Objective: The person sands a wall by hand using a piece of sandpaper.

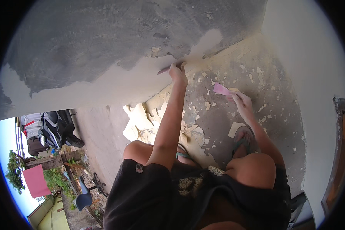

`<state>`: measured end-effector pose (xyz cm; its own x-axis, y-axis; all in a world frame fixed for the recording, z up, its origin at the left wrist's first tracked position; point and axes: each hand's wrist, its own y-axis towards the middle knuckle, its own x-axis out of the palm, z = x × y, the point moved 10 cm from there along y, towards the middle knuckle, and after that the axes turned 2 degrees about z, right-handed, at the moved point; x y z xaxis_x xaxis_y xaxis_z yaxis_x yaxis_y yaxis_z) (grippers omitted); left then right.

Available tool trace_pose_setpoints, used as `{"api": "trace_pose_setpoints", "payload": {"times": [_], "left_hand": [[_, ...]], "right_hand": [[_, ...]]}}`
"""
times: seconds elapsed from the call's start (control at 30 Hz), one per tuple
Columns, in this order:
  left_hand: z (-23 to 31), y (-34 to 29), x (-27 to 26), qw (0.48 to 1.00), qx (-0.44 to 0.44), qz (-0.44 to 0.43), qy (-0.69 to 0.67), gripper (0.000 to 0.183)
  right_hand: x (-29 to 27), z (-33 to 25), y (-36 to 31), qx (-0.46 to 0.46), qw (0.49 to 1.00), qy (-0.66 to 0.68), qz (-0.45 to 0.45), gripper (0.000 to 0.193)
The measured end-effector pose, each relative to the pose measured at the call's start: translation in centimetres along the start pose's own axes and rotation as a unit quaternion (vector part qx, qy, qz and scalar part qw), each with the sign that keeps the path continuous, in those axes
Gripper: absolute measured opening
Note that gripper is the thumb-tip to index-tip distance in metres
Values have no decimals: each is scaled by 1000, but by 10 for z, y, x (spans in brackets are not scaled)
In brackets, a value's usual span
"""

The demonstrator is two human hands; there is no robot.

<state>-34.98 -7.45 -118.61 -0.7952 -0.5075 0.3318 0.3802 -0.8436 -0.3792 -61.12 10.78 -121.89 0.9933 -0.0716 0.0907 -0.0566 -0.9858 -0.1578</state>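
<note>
Head view: I see my left hand (178, 73) closed on a brown sheet (163, 71) at the wall (84, 46), near its lower edge. My right hand (241, 103), likewise closed, pinches a pink strip (221, 89) over the floor (222, 119), out from that edge.

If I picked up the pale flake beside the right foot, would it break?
The pale flake looks thin, so it's probably light. It might snap easily, since smaller broken bits lie scattered across the floor.
</note>
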Motion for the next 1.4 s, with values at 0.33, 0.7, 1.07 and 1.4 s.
{"api": "trace_pose_setpoints", "payload": {"times": [0.33, 0.7, 1.07, 1.4], "left_hand": [[61, -109, 27, 943, -242, -151, 172, 28], [72, -91, 14, 871, -131, -365, 300, 59], [64, -127, 12, 800, 53, -498, 329, 47], [121, -77, -39, 795, 151, -443, 386, 32]], "right_hand": [[67, -41, 101, 315, 907, 34, -278, 65], [126, -83, 75, 285, 901, 288, -155, 63], [-66, -113, 145, 192, 939, -68, 276, 35], [5, -117, 188, -279, 736, 70, 613, 52]]}}
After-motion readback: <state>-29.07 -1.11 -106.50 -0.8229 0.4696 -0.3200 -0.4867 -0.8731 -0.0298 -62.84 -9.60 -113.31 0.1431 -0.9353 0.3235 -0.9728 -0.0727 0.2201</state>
